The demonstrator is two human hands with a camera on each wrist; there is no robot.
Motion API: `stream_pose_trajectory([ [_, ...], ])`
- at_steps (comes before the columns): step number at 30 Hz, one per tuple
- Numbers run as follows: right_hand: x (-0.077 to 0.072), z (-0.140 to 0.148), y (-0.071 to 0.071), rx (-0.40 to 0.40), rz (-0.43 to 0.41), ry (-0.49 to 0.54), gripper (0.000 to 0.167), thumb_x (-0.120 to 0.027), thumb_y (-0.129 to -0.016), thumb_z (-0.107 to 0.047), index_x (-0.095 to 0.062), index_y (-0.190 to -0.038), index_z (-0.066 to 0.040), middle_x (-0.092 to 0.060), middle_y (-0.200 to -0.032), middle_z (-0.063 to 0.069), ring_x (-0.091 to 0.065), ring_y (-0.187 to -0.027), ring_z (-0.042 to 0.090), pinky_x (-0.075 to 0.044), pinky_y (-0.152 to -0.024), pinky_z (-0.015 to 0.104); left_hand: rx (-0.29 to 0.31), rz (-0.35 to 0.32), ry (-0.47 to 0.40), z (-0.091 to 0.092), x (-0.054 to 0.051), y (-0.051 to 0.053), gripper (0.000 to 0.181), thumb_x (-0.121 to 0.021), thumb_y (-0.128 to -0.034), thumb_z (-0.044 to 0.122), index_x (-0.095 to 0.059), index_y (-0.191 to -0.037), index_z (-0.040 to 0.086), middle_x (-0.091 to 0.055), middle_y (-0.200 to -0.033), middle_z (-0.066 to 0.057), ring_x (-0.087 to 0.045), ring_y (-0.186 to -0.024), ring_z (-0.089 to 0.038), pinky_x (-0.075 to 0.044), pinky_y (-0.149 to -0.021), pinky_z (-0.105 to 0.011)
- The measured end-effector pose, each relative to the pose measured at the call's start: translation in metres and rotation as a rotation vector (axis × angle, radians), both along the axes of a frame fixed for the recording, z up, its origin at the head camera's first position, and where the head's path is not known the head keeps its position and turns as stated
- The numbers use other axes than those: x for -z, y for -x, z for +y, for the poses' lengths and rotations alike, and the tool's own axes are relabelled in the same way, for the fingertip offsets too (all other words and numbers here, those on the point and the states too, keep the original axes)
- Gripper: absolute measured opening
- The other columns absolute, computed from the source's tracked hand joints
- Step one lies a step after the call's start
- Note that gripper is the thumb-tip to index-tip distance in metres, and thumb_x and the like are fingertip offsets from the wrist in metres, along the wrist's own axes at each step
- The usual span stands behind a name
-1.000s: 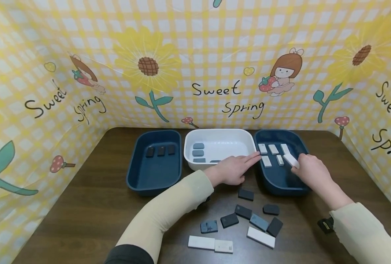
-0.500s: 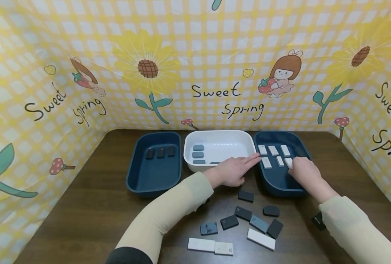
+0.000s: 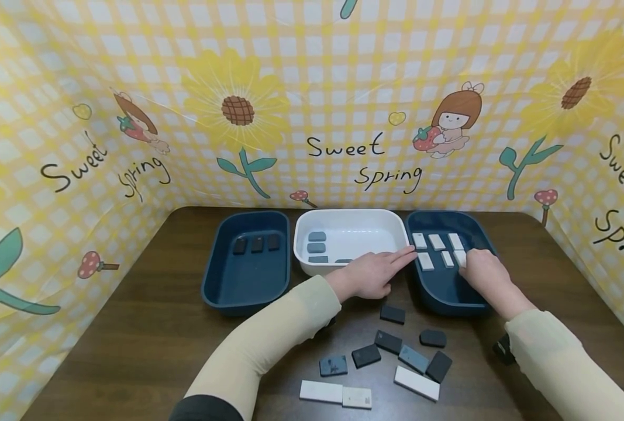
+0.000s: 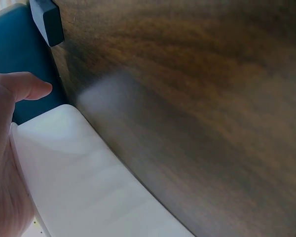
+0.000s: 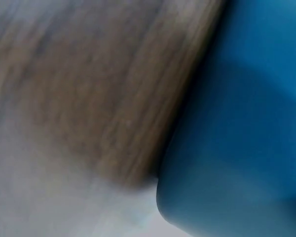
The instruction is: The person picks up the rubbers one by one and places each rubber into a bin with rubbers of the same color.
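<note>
Block (image 3: 458,257), white and rectangular, inside right-hand navy bin (image 3: 431,301); right hand (image 3: 485,273) pinches its near end.
Right fingertips hidden. Left hand (image 3: 368,275): two fingers straight, together, tips at adjoining rims of bin and glossy white basin (image 3: 312,269). Bin: smooth-walled, round-cornered; five flat white blocks (image 3: 436,242) in two rows. Table (image 3: 133,327): dark wood grain.

- White tub (image 3: 369,234), with grey-blue blocks (image 3: 317,248)
- Navy tub (image 3: 245,280) at its nine o'clock, with black blocks (image 3: 257,243)
- Second navy tub (image 3: 440,292) at the white one's three o'clock, with white blocks (image 3: 436,242)
- Brown, wood-grained surface (image 3: 133,327)
- Cloth (image 3: 343,76) at twelve o'clock: yellow-and-white check, yellow sunflowers (image 3: 237,110)
- Pale cream sleeves (image 3: 269,330)
</note>
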State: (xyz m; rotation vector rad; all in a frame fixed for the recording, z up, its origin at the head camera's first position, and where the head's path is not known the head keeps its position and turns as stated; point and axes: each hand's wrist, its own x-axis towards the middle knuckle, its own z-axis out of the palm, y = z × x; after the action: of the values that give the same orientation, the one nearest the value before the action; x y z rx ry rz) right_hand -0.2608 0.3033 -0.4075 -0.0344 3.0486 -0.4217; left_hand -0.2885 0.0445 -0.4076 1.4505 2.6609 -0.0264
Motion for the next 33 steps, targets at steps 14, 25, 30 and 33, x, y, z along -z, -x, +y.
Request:
stream_pose_trajectory([
  [14, -0.012, -0.005, -0.015, -0.03, 0.09, -0.028, 0.029, -0.062, -0.094, -0.014, -0.059, -0.087, 0.014, -0.053, -0.063, 0.012, -0.052, -0.054, 0.023, -0.046, -0.05, 0.034, -0.011, 0.001, 0.009, 0.002, 0.003, 0.0, 0.083, -0.059, -0.0947, 0.019, -0.004, -0.157, 0.019, -0.002, -0.163, 0.005, -0.046, -0.125, -0.012, -0.043, -0.093, -0.022],
  [25, -0.019, -0.017, -0.02, -0.101, 0.193, -0.055, 0.031, -0.066, -0.092, -0.017, -0.061, -0.098, 0.013, -0.061, -0.076, 0.019, -0.056, -0.06, 0.024, -0.053, -0.058, 0.041, -0.032, -0.009, 0.004, 0.004, 0.004, 0.004, 0.082, -0.06, -0.0956, 0.022, -0.006, -0.157, 0.021, -0.002, -0.162, 0.007, -0.047, -0.124, -0.011, -0.042, -0.095, -0.023],
  [30, -0.022, -0.023, -0.027, -0.14, 0.259, -0.023, 0.027, -0.067, -0.091, -0.017, -0.064, -0.095, 0.009, -0.062, -0.074, 0.014, -0.055, -0.059, 0.02, -0.052, -0.056, 0.04, -0.036, 0.015, -0.011, 0.003, -0.001, 0.003, 0.077, -0.059, -0.0966, 0.027, -0.012, -0.157, 0.021, -0.006, -0.162, 0.005, -0.043, -0.13, -0.011, -0.041, -0.098, -0.025],
  [33, -0.023, -0.026, -0.034, -0.166, 0.281, 0.013, 0.024, -0.068, -0.09, -0.016, -0.066, -0.094, 0.007, -0.063, -0.075, 0.013, -0.056, -0.06, 0.02, -0.053, -0.057, 0.04, -0.021, 0.073, -0.033, -0.003, -0.004, 0.001, 0.069, -0.056, -0.0977, 0.031, -0.021, -0.156, 0.019, -0.013, -0.162, 0.001, -0.035, -0.136, -0.012, -0.037, -0.103, -0.029],
])
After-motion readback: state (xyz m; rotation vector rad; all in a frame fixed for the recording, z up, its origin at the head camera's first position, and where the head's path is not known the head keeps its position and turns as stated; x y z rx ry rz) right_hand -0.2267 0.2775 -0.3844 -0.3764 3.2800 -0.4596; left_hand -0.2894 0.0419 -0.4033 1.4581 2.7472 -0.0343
